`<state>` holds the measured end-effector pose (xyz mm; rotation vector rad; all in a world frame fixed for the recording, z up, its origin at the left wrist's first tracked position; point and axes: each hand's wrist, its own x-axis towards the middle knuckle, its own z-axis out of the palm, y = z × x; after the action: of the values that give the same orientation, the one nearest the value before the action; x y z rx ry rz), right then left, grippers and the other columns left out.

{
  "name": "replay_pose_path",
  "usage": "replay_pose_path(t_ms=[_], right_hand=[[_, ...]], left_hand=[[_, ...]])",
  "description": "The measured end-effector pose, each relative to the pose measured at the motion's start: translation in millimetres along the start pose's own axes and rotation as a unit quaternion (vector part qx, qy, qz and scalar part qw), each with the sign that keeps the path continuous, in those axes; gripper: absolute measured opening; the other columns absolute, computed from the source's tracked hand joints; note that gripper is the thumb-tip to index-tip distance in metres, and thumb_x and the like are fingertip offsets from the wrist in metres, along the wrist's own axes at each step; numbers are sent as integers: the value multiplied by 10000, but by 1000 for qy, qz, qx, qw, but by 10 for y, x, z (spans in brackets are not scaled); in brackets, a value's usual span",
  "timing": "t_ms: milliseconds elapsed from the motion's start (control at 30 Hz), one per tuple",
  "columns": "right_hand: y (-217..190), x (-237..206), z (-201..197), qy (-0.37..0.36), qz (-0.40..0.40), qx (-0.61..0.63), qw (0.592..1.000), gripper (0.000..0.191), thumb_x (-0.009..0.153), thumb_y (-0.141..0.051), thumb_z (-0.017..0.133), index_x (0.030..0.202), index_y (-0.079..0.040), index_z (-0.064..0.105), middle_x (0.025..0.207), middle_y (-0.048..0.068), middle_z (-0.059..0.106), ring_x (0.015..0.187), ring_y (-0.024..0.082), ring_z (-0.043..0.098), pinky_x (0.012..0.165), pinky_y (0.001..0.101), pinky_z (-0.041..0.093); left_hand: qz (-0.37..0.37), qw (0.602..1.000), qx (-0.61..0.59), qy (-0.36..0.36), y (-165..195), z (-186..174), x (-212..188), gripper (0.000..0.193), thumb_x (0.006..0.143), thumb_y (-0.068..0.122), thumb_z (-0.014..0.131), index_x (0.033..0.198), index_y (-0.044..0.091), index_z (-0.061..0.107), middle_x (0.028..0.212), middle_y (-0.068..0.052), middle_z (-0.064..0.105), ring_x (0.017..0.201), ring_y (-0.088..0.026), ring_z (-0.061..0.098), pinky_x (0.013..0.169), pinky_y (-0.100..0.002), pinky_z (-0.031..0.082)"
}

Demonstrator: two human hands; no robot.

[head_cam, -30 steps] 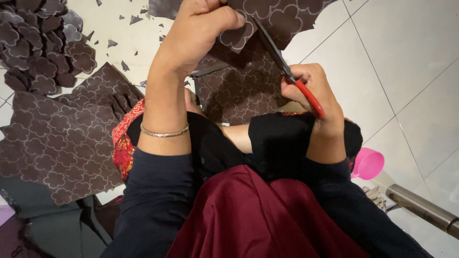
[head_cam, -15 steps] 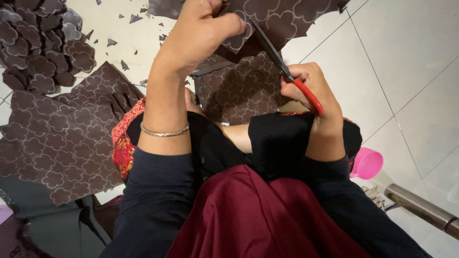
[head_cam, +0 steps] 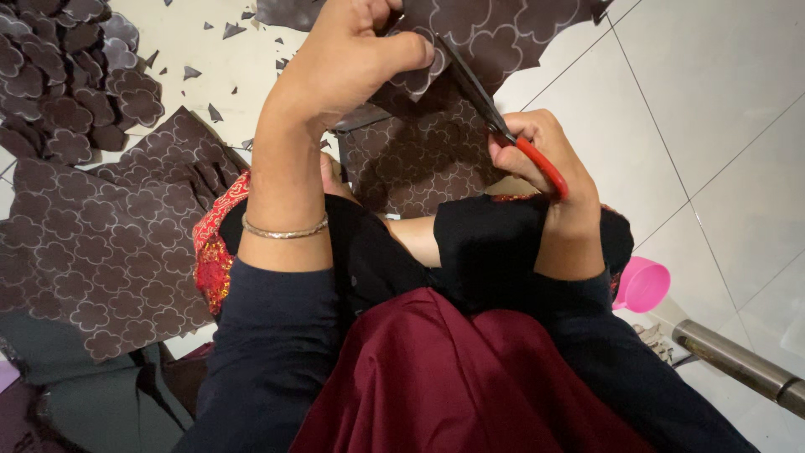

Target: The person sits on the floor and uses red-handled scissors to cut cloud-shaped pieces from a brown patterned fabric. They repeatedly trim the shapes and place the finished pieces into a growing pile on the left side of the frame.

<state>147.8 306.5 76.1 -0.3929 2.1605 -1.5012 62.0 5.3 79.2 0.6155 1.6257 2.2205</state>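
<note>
Head view, looking straight down: the left hand [head_cam: 348, 63], at the top centre of the frame, is closed on a dark brown sheet [head_cam: 495, 33] printed with pale cloud-like outlines, thumb pressed on top of its lower edge. The right hand [head_cam: 541, 159], right of centre, is clenched around the red handles of a pair of scissors [head_cam: 503, 126]; the dark blades run up and to the left, and their tips reach into the sheet just beside the left thumb. How far apart the blades stand cannot be told.

A thin metal bangle [head_cam: 285, 231] circles the left wrist, above a dark navy sleeve. Below the hands, a second patterned brown sheet [head_cam: 419, 159] lies over the person's lap, partly covered by black cloth [head_cam: 486, 243]. Maroon cloth [head_cam: 436, 377] fills the bottom centre.

At the left of the frame a larger patterned sheet [head_cam: 92, 252] lies flat on the white tiled floor [head_cam: 713, 109], its near edge touching a strip of red and gold fabric [head_cam: 214, 247]. In the upper left corner sits a heap of cut-out brown shapes [head_cam: 67, 75], with small dark scraps [head_cam: 222, 50] scattered on the floor just to its right. At the lower right, a pink plastic cup [head_cam: 641, 283] lies near a grey metal tube [head_cam: 738, 361].
</note>
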Motion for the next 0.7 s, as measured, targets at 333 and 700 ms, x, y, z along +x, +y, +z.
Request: replay_pose_path(t_ms=[333, 700], right_hand=[[15, -12, -63, -14, 36, 8, 999, 658, 829, -742, 681, 756, -91, 611, 609, -67, 509, 513, 17, 475, 459, 181, 333], [-9, -9, -68, -32, 28, 44, 998, 682, 828, -746, 709, 740, -84, 573, 626, -68, 470, 550, 17, 431, 487, 193, 286]], left_hand=[[-32, 999, 11, 20, -87, -16, -7, 185, 954, 2, 785, 1057, -17, 633, 950, 26, 586, 857, -78, 558, 749, -269, 475], [-32, 999, 10, 4, -75, 14, -18, 332, 912, -17, 773, 1207, -42, 622, 1038, -35, 653, 922, -106, 618, 776, -277, 511]])
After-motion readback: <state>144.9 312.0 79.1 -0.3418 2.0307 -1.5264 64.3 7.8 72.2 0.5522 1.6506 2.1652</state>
